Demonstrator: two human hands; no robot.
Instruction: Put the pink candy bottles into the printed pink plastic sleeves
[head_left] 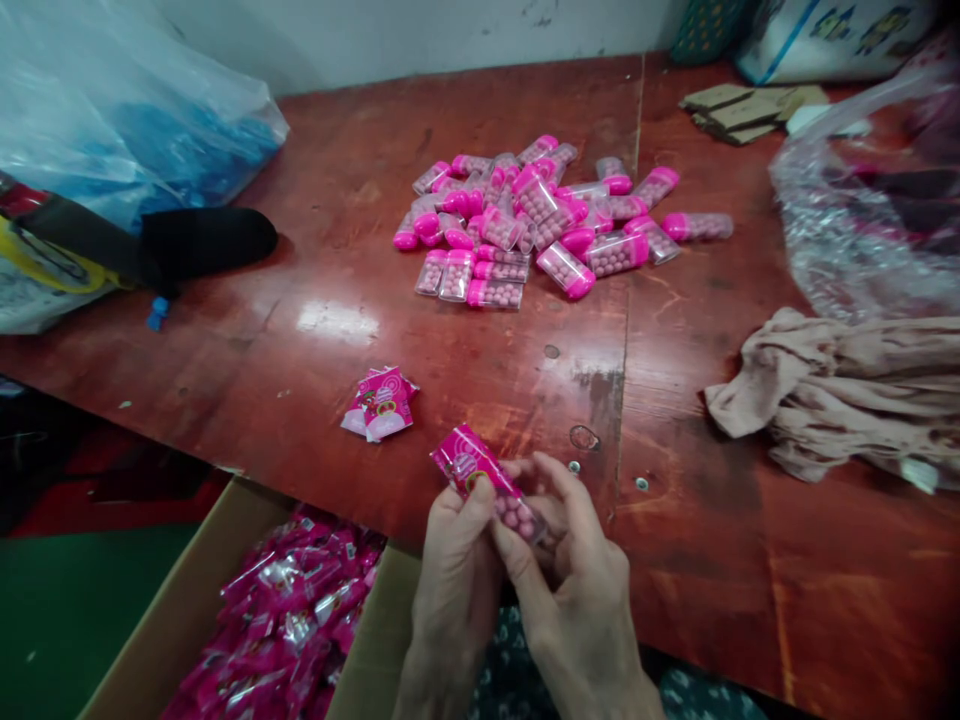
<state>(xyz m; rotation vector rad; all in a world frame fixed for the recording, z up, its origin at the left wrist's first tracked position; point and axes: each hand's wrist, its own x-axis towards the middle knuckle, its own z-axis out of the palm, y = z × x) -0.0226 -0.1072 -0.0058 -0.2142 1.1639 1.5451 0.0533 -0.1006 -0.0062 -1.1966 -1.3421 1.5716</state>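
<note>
Close to the table's front edge, both my hands grip one candy container [516,514]. It is clear, shows pink round candies at its lower end, and has a printed pink sleeve [466,455] around its upper part. My left hand [459,570] pinches the sleeve with the thumb on top. My right hand [574,570] holds the lower end, its fingers curled behind. A small stack of flat pink sleeves [384,403] lies on the table to the left. Farther back is a loose pile of candy containers [536,205] with pink caps and no sleeves.
Below the table edge at left, a cardboard box [169,610] holds many shiny pink packets [292,610]. A plastic bag with blue contents [172,140] and a black object [210,240] sit left. At right are a beige cloth [847,385], clear plastic bag [832,230] and cardboard pieces [739,110].
</note>
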